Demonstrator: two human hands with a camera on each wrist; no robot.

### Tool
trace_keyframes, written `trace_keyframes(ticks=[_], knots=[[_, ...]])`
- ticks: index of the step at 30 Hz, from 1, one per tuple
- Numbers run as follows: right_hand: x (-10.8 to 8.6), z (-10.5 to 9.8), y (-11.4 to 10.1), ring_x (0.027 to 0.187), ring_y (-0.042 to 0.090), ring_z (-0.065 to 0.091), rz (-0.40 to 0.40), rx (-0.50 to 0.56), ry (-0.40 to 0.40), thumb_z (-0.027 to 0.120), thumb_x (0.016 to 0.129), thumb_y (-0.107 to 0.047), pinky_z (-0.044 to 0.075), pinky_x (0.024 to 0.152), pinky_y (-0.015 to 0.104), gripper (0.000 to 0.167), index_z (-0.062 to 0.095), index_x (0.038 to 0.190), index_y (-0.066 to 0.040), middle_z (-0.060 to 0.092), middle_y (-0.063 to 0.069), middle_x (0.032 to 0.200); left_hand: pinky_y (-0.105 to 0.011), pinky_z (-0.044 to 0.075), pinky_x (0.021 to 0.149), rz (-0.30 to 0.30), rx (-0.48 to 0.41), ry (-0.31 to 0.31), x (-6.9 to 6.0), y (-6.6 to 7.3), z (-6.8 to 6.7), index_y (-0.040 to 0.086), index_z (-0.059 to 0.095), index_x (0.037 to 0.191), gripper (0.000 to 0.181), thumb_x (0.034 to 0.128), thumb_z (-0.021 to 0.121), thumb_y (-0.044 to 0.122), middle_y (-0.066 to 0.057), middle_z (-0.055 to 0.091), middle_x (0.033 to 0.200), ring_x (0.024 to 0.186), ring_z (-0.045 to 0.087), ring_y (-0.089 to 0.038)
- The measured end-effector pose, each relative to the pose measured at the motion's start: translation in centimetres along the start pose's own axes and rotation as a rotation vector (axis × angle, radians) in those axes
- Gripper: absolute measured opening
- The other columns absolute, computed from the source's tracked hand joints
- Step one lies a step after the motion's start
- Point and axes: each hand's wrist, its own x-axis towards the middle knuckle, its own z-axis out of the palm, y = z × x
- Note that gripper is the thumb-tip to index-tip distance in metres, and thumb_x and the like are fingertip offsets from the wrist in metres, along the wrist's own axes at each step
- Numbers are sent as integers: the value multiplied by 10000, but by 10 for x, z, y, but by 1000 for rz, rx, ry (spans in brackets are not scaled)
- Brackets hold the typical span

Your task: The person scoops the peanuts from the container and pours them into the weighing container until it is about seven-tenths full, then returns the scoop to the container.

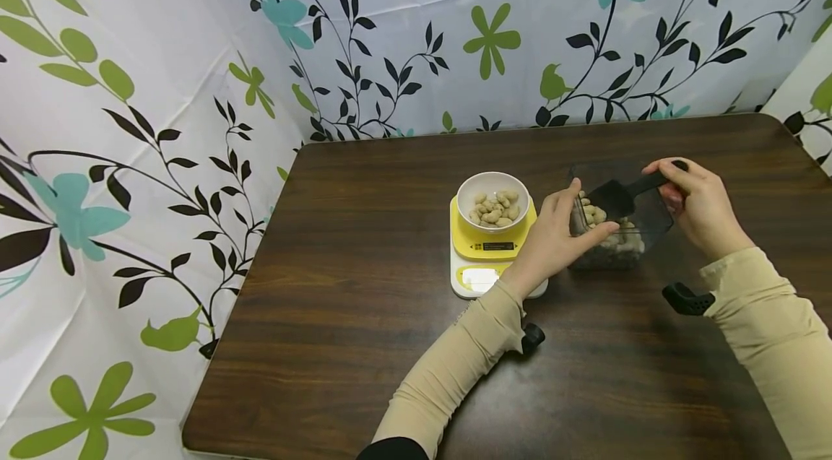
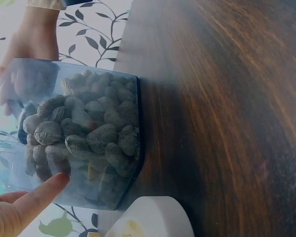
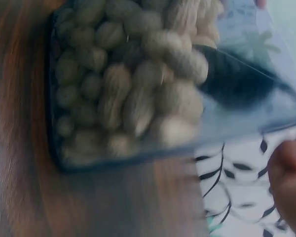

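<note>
A clear bin (image 2: pixel 44 79) of unshelled peanuts (image 2: pixel 101 140) stands on the table, right of a yellow and white scale (image 1: pixel 464 243). My left hand (image 1: pixel 552 232) holds the bin's near left side, thumb and fingers spread over its rim. In my right hand (image 1: pixel 698 204) is the handle of a black scoop (image 1: pixel 614 198), whose blade dips into the bin among the peanuts. The right wrist view shows the dark blade (image 3: pixel 232 79) through the clear wall, beside the peanuts. On the scale sits a white bowl (image 1: pixel 464 211) with several peanuts in it.
The dark wooden table (image 1: pixel 338 287) stretches left of the scale and in front of the bin. Behind and to the left hangs a white curtain (image 1: pixel 416 34) with leaf and flower patterns.
</note>
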Motion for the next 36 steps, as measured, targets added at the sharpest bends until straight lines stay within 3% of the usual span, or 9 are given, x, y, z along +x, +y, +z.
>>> trace_keyframes(ticks=[5, 13, 16, 23, 27, 36], knots=[[0, -5, 2, 527, 171, 216, -28, 47, -75, 456, 981, -168, 114, 544, 312, 235, 659, 934, -59, 380, -25, 586, -303, 422, 1027, -3, 0, -1, 0, 1, 0, 328, 77, 1495, 807, 874, 539, 556, -14, 272, 1511, 1347, 384, -148], [3, 3, -5, 456, 100, 319, 41, 37, 63, 506, 962, -183, 134, 513, 313, 225, 684, 858, -94, 420, -45, 521, -299, 406, 1043, 1, -8, 2, 0, 0, -1, 327, 82, 1494, 802, 875, 542, 551, -4, 260, 1518, 1365, 356, -140], [3, 5, -5, 464, 100, 314, 42, 33, 75, 513, 959, -192, 134, 518, 313, 225, 691, 862, -94, 416, -50, 525, -296, 405, 1044, 5, -14, 1, 0, 0, -1, 327, 82, 1494, 801, 877, 542, 548, -7, 266, 1514, 1364, 355, -137], [-4, -7, -1, 577, 187, 160, 39, 13, -85, 470, 976, -193, 114, 573, 313, 245, 690, 1003, -92, 297, -20, 619, -295, 404, 1044, 12, -31, -11, 0, -1, -1, 350, 54, 1487, 807, 877, 547, 540, -4, 270, 1510, 1358, 362, -134], [-3, -10, -1, 574, 195, 129, 41, 45, -130, 436, 989, -170, 98, 560, 311, 263, 687, 984, -93, 288, -15, 608, -286, 407, 1039, 15, -34, -10, 1, 0, -1, 363, 47, 1481, 806, 875, 547, 544, -2, 276, 1506, 1349, 373, -127], [4, -3, -3, 455, 161, 206, 45, 73, -30, 481, 974, -172, 102, 491, 322, 237, 668, 874, -65, 410, -43, 497, -286, 397, 1049, 4, -20, 0, 1, -1, 0, 370, 53, 1477, 803, 870, 541, 563, 16, 266, 1514, 1368, 344, -110]])
